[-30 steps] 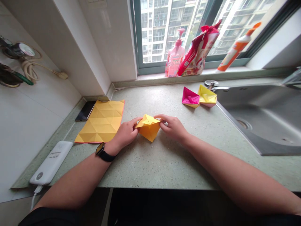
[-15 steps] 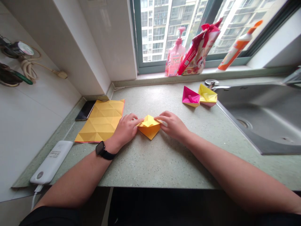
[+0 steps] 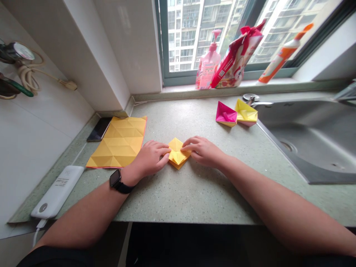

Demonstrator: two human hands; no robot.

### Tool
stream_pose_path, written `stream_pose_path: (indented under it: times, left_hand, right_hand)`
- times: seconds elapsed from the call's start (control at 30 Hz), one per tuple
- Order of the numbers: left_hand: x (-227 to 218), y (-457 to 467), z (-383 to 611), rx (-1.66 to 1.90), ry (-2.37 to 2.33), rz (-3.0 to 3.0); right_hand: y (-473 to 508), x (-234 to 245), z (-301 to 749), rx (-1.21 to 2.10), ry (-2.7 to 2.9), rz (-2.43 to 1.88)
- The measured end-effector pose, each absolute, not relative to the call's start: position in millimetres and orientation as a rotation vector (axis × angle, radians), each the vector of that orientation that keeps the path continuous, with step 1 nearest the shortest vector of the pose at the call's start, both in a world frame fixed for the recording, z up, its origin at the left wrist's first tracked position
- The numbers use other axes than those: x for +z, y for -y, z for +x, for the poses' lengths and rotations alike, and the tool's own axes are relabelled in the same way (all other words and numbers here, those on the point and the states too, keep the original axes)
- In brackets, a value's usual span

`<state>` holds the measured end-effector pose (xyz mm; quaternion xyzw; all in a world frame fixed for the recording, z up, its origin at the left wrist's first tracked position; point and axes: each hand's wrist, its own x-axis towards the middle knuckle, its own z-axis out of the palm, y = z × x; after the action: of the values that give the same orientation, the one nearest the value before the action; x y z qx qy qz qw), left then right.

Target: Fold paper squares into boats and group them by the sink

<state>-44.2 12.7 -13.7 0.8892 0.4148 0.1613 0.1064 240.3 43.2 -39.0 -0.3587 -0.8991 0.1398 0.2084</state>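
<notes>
Where work goes on: speckled green counter [image 3: 178,200].
Sink [image 3: 319,137]: steel, set in at right.
Creased sheet [image 3: 119,142]: orange-yellow, gridded with folds, flat at left, reddish edge showing.
Left hand [image 3: 151,158]: narrow grip, fingertips on left side of the folded yellow paper [image 3: 176,156]; pinching or only pressing, can't tell.
Right hand [image 3: 205,151]: fingers curled narrow, tips on right side of same paper; pinch likewise unclear.
Folded yellow paper: mid-counter, between both hands, layered diamond, one corner nearward.
Magenta piece [image 3: 226,114], bright yellow piece [image 3: 246,113]: folded, side by side near sink.
Watch [image 3: 115,178]: black, left wrist.
</notes>
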Motion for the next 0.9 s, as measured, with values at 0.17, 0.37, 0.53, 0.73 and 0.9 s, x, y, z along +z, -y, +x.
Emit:
stream_pose_path:
  times: [0.17, 0.37, 0.53, 0.73, 0.9]
  left_hand:
    - [-12, -8, -35, 0.537, -1.273, 2.538]
    - [-19, -2, -24, 0.462, -1.321, 2.591]
    - [-32, -3, -24, 0.196, -1.270, 2.677]
    - [-44, -9, -22, 0.057, -1.336, 2.678]
    - [-46, -14, -19, 0.029, -1.390, 2.676]
  right_hand:
    - [-38, -33, 234, 0.380, 2.476, -1.038]
    - [-32, -37, 226, 0.292, 2.520, -1.082]
    - [-33, -45, 227, 0.268, 2.606, -1.119]
    - [-37, -57, 225, 0.241, 2.688, -1.212]
    - [-42, -64, 222, 0.188, 2.714, -1.250]
